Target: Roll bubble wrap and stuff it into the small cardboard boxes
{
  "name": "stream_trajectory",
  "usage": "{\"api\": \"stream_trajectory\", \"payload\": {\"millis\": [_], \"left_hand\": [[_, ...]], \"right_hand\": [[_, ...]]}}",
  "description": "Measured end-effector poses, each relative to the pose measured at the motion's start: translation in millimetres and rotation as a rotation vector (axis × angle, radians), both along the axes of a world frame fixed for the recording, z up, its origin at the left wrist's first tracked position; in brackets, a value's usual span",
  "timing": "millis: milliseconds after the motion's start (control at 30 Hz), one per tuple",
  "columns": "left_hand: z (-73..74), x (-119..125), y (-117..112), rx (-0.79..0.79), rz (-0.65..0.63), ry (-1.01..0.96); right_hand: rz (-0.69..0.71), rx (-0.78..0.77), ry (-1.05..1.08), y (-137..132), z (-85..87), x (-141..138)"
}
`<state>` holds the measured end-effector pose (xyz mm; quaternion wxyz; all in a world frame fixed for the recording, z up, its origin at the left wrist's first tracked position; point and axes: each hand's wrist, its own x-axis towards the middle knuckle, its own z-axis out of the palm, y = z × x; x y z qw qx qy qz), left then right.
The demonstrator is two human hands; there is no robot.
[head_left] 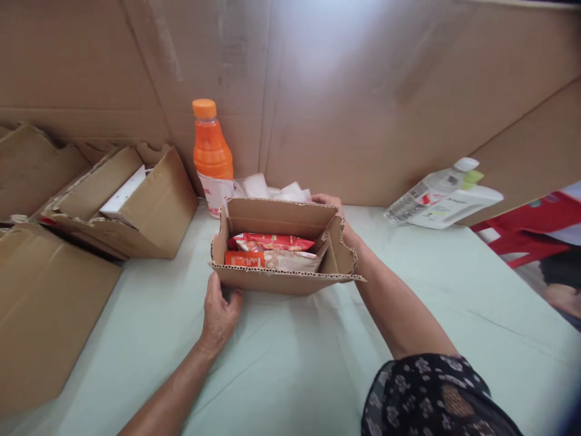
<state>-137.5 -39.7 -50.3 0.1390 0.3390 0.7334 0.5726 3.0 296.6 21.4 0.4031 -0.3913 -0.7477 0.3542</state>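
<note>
A small open cardboard box (272,281) sits on the pale green table cover (295,363). Inside it lie red and orange snack packets (272,251). My left hand (218,315) grips the box's near left corner, fingers curled against the front wall. My right hand (333,209) reaches round the far right corner, with its fingers over the back rim and mostly hidden behind the right flap. An orange drink bottle (211,157) stands just behind the box's left end.
Crumpled white wrapping (272,189) lies behind the box. Torn cardboard boxes (136,206) and a flat sheet (45,315) fill the left side. Two clear and white bottles (442,197) lean at the right against a cardboard wall (363,91). A red chair (531,233) shows beyond the table's right edge.
</note>
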Motion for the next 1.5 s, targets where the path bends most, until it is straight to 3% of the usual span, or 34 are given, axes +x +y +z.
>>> {"api": "stream_trajectory", "payload": {"millis": [233,333,467,567,700,833,933,1033,1100,1167,1233,1367,1433,1500], "left_hand": [[-2.9,-3.7,0.2,0.068,-0.019,0.003],[-3.4,-6.1,1.6,0.101,-0.029,0.009],[-3.6,-10.6,3.1,0.113,-0.031,0.027],[-5.4,-14.4,3.4,0.107,-0.038,0.047],[-8.8,-17.1,3.2,0.118,-0.043,0.051],[-8.8,-19.1,2.8,0.159,-0.044,0.030],[-0.2,-19.2,-3.2,0.140,0.012,0.081],[18.4,-10.0,-23.1,0.144,0.052,0.220],[31.4,4.7,-43.8,0.147,-0.031,0.340],[39.6,25.9,-65.4,0.130,-0.217,0.468],[40.8,50.8,-82.0,0.095,-0.444,0.576],[30.0,92.9,-94.8,-0.037,-0.796,0.655],[25.1,99.3,-96.4,-0.086,-0.912,0.633],[24.2,90.7,-97.7,-0.091,-0.899,0.573]], "right_hand": [[-0.198,0.094,0.005,-26.8,37.0,100.3],[-0.238,0.152,-0.032,-48.2,53.4,130.7],[-0.284,0.264,0.041,-90.7,71.8,155.9],[-0.272,0.263,0.040,-142.6,76.6,167.2],[-0.034,0.208,-0.138,-236.8,63.5,169.7],[0.310,0.174,-0.328,-324.5,28.1,163.3],[0.500,0.110,-0.396,-372.5,4.4,160.4],[0.679,-0.014,-0.405,-400.8,-2.1,163.5],[0.777,-0.108,-0.354,-404.2,0.8,169.4],[0.771,-0.187,-0.269,-392.8,3.9,175.9],[0.623,-0.190,-0.196,-367.9,2.9,179.6],[0.264,0.000,-0.274,-302.7,-16.5,173.4],[0.228,0.059,-0.382,-278.2,-28.5,167.7],[0.233,0.078,-0.439,-264.4,-35.7,163.8]]}}
